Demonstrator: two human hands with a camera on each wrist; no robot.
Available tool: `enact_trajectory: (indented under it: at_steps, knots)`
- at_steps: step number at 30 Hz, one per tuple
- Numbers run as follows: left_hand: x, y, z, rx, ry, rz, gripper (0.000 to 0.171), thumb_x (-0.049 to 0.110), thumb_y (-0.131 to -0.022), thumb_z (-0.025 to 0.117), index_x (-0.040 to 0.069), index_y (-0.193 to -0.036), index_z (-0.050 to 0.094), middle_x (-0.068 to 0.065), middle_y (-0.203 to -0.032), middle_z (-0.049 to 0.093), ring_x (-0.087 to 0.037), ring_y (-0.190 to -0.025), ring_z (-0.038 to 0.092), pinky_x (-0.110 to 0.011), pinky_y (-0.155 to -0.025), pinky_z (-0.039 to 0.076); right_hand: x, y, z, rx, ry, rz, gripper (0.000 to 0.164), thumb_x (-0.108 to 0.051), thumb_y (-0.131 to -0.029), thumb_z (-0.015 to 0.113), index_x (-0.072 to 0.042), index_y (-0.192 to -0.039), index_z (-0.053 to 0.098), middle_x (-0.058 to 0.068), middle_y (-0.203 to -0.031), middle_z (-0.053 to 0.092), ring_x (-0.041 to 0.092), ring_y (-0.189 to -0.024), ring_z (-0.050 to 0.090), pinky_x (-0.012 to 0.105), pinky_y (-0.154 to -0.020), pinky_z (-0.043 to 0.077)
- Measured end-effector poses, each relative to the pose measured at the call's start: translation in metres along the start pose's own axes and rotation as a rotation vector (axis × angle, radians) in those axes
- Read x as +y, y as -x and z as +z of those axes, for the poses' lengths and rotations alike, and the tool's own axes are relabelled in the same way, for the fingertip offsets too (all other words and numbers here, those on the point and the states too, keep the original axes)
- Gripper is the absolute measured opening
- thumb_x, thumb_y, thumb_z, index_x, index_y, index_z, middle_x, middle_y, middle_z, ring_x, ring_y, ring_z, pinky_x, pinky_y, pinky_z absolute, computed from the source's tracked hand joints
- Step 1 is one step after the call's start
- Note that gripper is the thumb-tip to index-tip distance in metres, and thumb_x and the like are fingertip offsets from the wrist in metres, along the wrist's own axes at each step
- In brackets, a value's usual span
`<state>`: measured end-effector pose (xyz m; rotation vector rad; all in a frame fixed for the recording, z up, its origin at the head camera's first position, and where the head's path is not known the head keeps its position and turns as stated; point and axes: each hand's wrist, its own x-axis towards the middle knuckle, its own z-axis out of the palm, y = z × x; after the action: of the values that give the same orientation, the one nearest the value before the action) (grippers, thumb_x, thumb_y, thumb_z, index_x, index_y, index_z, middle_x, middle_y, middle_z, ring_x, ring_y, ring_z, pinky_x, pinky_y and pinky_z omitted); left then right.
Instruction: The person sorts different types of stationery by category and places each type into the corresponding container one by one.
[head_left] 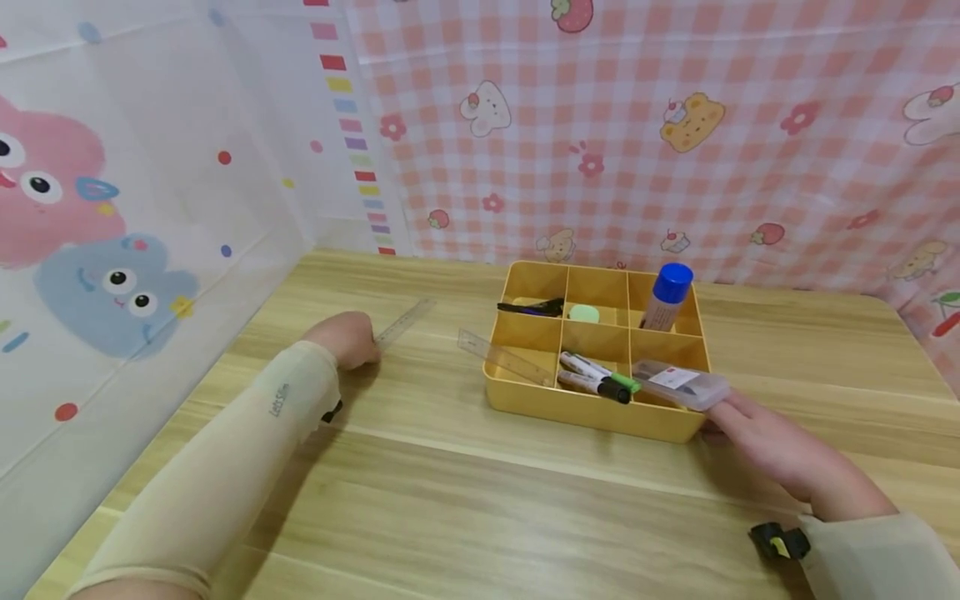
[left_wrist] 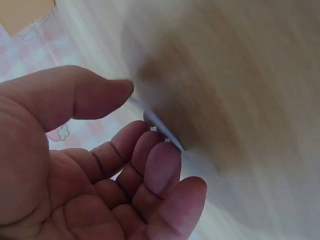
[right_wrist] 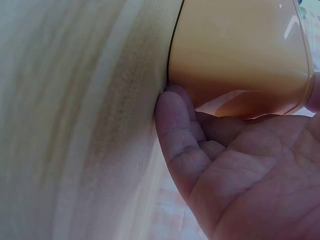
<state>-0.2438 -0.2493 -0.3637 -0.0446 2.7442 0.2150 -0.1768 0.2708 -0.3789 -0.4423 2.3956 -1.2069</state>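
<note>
My left hand (head_left: 347,340) is low over the left part of the table, its fingers curled about one end of a clear ruler (head_left: 405,323). Seen nearly edge-on, the ruler (left_wrist: 162,126) runs between thumb and fingertips in the left wrist view. At the front right corner of a yellow compartment box (head_left: 592,418), my right hand (head_left: 780,450) grips the wall. The right wrist view has its fingertips low on the box (right_wrist: 240,55), beside the tabletop, with the thumb at the rim partly out of frame.
The box holds a second clear ruler (head_left: 504,358), markers (head_left: 596,377), a clear plastic case (head_left: 678,383), a blue-capped glue stick (head_left: 666,297), dark pens (head_left: 531,307) and a pale green item (head_left: 583,313). Patterned cloths (head_left: 600,125) hang behind and left of the wooden table (head_left: 450,517).
</note>
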Motion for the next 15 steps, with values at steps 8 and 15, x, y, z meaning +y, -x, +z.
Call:
enact_trajectory:
  at_steps: [8,15]
  knots:
    - [0.001,0.002,-0.001,0.152,-0.042,0.022,0.010,0.008,-0.081,0.049,0.005,-0.083,0.059,-0.011,-0.080,0.061,-0.025,-0.069,0.055,-0.042,-0.062,0.051,0.001,0.001,0.000,0.005,-0.001,0.013,0.066,-0.046,-0.103,0.023,0.006,-0.144,0.021,0.031,-0.143,0.027,0.034,-0.120,0.037,0.053,-0.095,0.043]
    - [0.001,0.009,-0.016,0.387,0.034,0.047,0.024,0.012,-0.089,0.044,0.003,-0.106,0.058,-0.015,-0.104,0.063,-0.030,-0.089,0.057,-0.051,-0.075,0.051,-0.001,0.001,0.002,0.029,0.031,0.021,0.067,-0.048,-0.102,0.024,0.004,-0.144,0.024,0.029,-0.143,0.029,0.033,-0.119,0.038,0.054,-0.096,0.042]
